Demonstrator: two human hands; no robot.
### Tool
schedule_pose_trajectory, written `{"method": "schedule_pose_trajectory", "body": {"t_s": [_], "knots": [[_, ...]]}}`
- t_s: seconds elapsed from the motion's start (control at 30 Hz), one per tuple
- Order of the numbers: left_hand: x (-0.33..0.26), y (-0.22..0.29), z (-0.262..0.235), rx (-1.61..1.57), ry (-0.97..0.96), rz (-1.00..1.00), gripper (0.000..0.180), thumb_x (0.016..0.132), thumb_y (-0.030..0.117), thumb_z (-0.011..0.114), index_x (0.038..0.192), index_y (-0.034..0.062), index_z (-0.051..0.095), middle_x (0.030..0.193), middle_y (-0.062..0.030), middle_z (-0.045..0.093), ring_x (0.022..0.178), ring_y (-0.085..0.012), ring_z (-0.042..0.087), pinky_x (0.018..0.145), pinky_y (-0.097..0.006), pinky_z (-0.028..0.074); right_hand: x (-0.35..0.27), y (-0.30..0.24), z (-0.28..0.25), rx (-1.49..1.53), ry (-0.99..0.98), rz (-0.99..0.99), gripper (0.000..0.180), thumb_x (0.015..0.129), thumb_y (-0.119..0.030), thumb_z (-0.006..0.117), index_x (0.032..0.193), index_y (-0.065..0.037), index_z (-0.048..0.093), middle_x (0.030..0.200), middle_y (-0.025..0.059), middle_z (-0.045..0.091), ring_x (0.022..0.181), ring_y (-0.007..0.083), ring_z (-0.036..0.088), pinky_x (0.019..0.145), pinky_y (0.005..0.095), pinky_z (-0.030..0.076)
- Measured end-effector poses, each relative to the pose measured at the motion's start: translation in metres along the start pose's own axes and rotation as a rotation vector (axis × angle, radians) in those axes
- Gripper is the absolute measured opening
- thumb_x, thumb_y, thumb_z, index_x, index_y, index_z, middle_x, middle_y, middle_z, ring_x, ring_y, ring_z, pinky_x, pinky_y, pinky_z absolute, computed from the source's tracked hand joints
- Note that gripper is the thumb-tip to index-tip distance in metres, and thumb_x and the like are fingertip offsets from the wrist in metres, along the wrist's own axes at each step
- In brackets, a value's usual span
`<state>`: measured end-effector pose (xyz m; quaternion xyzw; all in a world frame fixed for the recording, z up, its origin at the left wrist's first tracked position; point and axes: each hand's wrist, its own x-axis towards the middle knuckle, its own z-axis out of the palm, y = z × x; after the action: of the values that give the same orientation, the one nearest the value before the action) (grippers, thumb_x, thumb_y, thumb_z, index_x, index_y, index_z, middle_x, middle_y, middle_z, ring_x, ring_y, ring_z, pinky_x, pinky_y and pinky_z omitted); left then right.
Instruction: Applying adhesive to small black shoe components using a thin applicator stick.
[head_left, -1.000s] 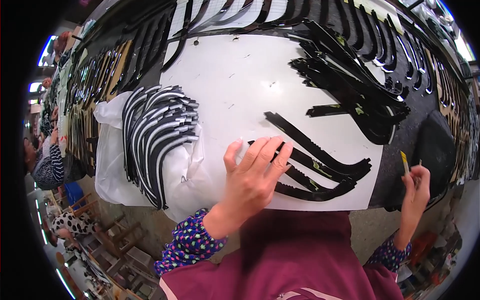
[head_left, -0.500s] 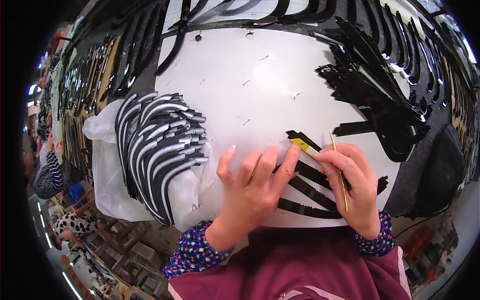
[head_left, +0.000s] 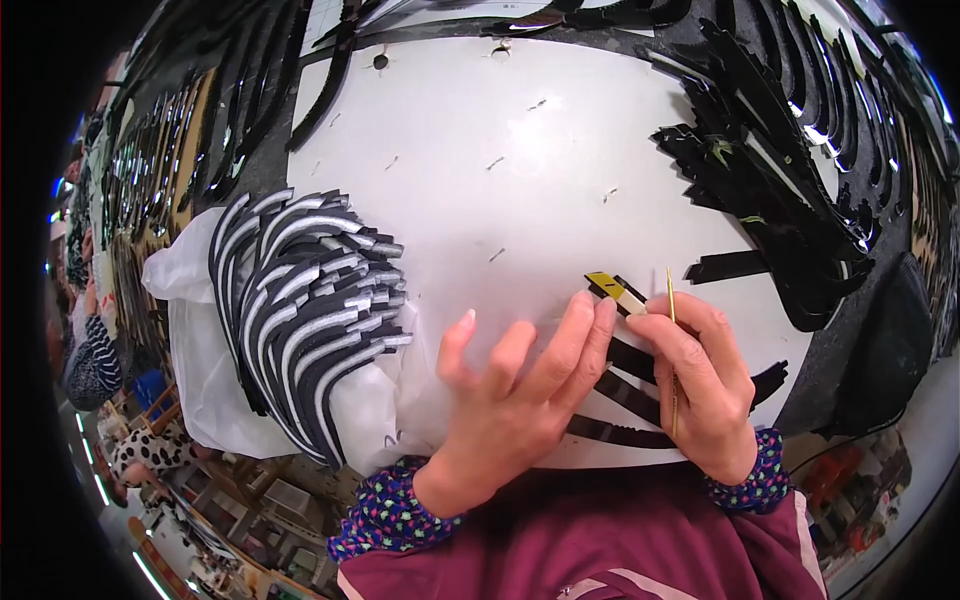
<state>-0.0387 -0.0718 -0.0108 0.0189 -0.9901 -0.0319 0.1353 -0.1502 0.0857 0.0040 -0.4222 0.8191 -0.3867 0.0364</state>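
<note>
My left hand (head_left: pixel 515 405) is open, its fingers spread over a white board (head_left: pixel 450 110). Its index and middle fingertips rest at the end of a short strip piece with a yellow tip (head_left: pixel 604 284) and a pale band, lying along a black strip. My right hand (head_left: pixel 706 385) is closed, with thumb and index finger at the piece's other end. A thin gold-coloured stick (head_left: pixel 670 292) runs upright through its fingers. Beneath both hands lie several curved black strips (head_left: pixel 620 431), partly covered by them.
Left of my hands, a pile of black strips with pale grey bands (head_left: pixel 320 310) lies on white plastic sheeting (head_left: pixel 190 350). Glossy black strips (head_left: pixel 770 190) are heaped at the right. More strips (head_left: pixel 155 150) line the left side. A person in a striped sleeve (head_left: pixel 93 345) is at the far left.
The view has shifted slightly. My left middle finger has come in beside the index finger near the yellow tip. The right hand still holds the gold-coloured stick, now more upright.
</note>
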Motion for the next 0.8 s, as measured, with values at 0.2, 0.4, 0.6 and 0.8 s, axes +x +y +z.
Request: {"method": "schedule_pose_trajectory", "body": {"t_s": [0.2,0.4,0.6,0.8], "knots": [[-0.0003,0.0026,0.0034,-0.01,0.019,-0.023,0.034,0.09,0.02,0.059,0.12,0.0237,0.073,0.132,0.0121,0.058,0.102,-0.0142,0.046,0.103,-0.051,0.032,0.0011,-0.0004,-0.0007,0.002,-0.003,0.007,0.038,0.073,0.018,0.066,0.11,0.007,0.067,0.103,0.0199,0.063,0.085,0.03,0.065,0.07,0.0364,0.056],[0.0007,-0.0021,-0.0022,-0.025,-0.05,0.021,0.037,0.091,0.03,0.068,0.127,0.0213,0.07,0.139,0.0102,0.057,0.104,-0.0138,0.045,0.11,-0.047,0.023,0.0024,0.0,-0.0001,0.002,0.003,0.013,0.037,0.074,0.018,0.066,0.109,0.007,0.067,0.102,0.0196,0.063,0.084,0.0296,0.065,0.069,0.0362,0.056],[0.0023,-0.0032,-0.0024,-0.021,-0.059,0.029,0.035,0.092,0.032,0.066,0.126,0.0224,0.069,0.139,0.0119,0.059,0.102,-0.0126,0.044,0.108,-0.043,0.023,0.0034,-0.0003,0.0002,-0.014,0.007,0.011,0.039,0.073,0.018,0.066,0.109,0.006,0.067,0.102,0.019,0.063,0.084,0.0291,0.066,0.069,0.0359,0.057],[0.0032,-0.0036,-0.0034,-0.007,-0.076,0.033,0.031,0.095,0.031,0.064,0.125,0.024,0.067,0.139,0.0142,0.061,0.102,-0.0117,0.043,0.105,-0.04,0.023,0.0045,-0.0011,0.0005,-0.021,0.001,0.017,0.044,0.069,0.02,0.064,0.11,0.006,0.067,0.102,0.0185,0.063,0.085,0.0289,0.066,0.069,0.0359,0.057]]}}
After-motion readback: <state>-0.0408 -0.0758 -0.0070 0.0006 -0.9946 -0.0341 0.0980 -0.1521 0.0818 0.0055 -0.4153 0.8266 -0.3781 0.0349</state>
